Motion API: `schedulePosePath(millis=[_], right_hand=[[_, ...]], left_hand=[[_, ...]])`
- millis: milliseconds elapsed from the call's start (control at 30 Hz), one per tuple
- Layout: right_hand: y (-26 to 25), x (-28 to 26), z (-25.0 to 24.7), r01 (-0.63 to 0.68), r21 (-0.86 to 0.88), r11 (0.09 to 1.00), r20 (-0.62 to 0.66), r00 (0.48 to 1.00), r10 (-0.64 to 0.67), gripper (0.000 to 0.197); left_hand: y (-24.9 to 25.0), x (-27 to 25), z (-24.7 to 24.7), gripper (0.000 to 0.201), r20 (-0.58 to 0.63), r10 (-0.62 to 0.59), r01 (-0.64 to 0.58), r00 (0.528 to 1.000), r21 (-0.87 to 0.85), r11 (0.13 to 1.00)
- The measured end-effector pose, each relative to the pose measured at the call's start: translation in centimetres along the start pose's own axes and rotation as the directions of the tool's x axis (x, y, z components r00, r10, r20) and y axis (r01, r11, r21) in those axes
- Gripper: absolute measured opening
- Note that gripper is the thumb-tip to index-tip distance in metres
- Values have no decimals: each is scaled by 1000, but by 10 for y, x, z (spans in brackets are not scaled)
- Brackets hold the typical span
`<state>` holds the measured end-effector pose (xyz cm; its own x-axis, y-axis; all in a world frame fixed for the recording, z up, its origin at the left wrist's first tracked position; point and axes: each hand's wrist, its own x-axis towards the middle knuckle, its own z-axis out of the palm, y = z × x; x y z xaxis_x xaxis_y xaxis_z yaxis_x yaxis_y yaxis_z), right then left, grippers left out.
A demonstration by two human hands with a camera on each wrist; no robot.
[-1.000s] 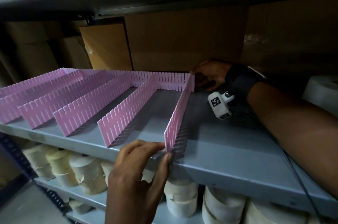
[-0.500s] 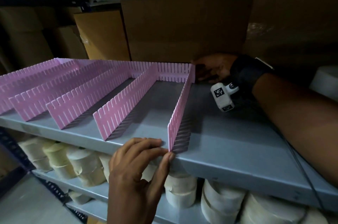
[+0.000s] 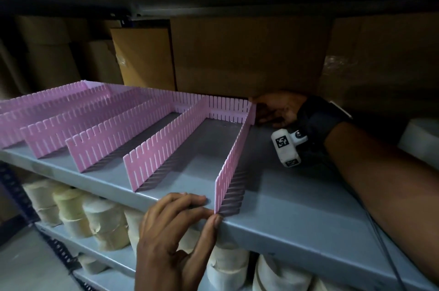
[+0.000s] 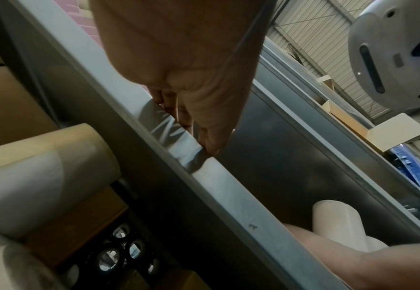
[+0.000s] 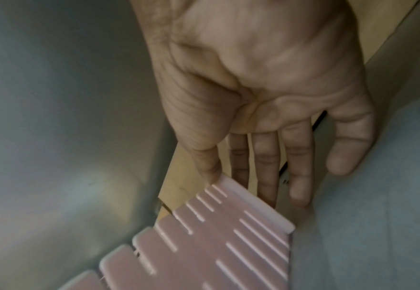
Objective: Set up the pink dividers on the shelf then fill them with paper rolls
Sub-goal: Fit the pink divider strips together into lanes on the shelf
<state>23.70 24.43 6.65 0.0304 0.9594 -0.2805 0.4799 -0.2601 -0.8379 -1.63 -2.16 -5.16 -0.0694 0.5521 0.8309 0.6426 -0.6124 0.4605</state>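
Several pink slotted dividers (image 3: 99, 134) stand in parallel on the grey shelf (image 3: 297, 207), joined to a pink cross strip (image 3: 225, 105) along the back. At the shelf's front lip, my left hand (image 3: 210, 211) pinches the front lower corner of the rightmost divider (image 3: 235, 155) between thumb and fingertips. In the left wrist view the thumb (image 4: 211, 145) presses on the lip. My right hand (image 3: 268, 110) reaches to the back end of that divider (image 5: 216, 245), with straight fingers (image 5: 265, 166) behind it and the thumb touching its top corner. Paper rolls (image 3: 104, 224) stand on the shelf below.
Brown cardboard boxes (image 3: 237, 53) close off the back of the shelf right behind the dividers. A white roll (image 3: 420, 138) sits at the far right of the shelf. An upper shelf hangs low overhead. Bare grey shelf lies to the right of the last divider.
Both hands stay at the two ends of the rightmost divider. Only the head view has shifted a little.
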Motion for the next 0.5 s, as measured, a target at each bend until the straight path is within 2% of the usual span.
schedulePosePath(millis=[200,367,433,500], right_hand=[[-2,-7,1,-20,13,1000,21,1000,20,36],[-3,-15,2,-1,8,1000,-15,1000,1,39],[-9,-26,3,5,-53,999,-59,998,-9,43],[-19,-41,4,62,-144,988,-147,986,-84,48]], left_hand=[[3,-5,-1,17,4,-51,51,999,-50,997],[7,-7,-2,14,39,-80,83,996,-77,994],[9,-11,-6,11,92,-109,115,990,-64,991],[10,-16,-13,18,162,-123,133,979,-52,990]])
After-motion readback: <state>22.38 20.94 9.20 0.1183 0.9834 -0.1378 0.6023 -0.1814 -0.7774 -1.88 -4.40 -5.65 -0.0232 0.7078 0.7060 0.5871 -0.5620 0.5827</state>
